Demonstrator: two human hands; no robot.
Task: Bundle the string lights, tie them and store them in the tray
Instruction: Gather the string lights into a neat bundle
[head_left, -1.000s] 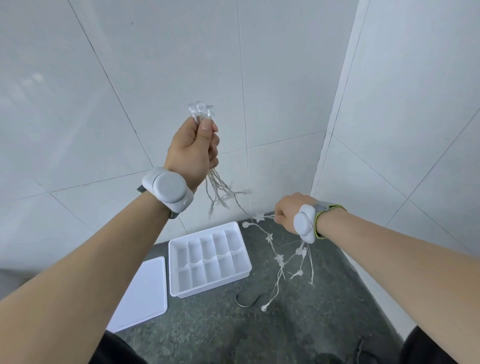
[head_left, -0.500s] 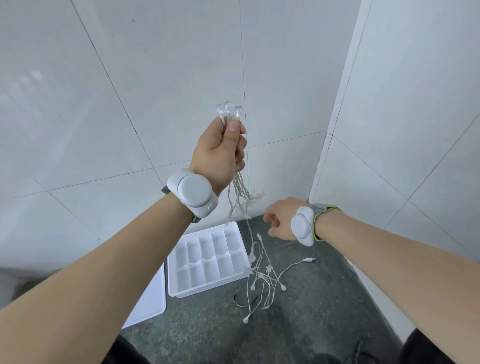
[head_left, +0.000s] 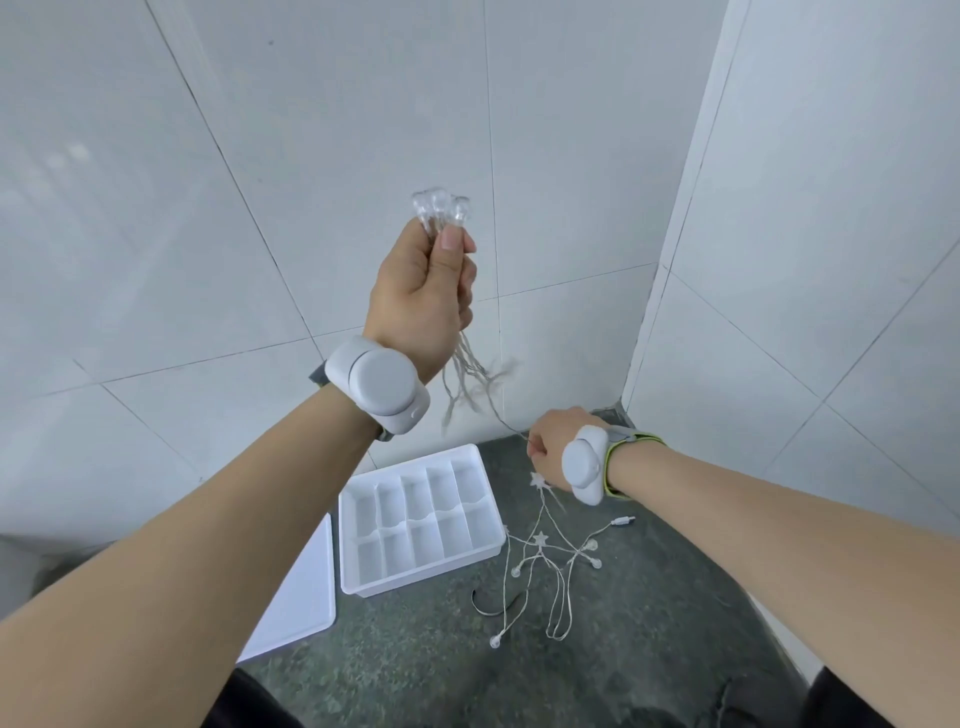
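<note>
My left hand (head_left: 420, 301) is raised in front of the wall, shut on a bunch of clear string lights (head_left: 439, 213); the bulbs stick out above my fist and loops of thin wire dangle below it. My right hand (head_left: 553, 447) is lower and to the right, pinching the same wire. The loose rest of the string lights hangs from it onto the dark floor, ending in small bulbs, stars and a USB plug (head_left: 623, 521). A white tray (head_left: 422, 571) with several compartments sits on the floor below my hands.
A flat white lid (head_left: 301, 597) lies left of the tray. A dark curved tie (head_left: 493, 609) lies on the floor beside the tray's right corner. White tiled walls meet in a corner just behind. Dark cables lie at the bottom right.
My left hand moved right with the bunch. My right hand let the wire go half a second ago, then closed on it again nearer the bunch; the loose strand dropped to the floor.
</note>
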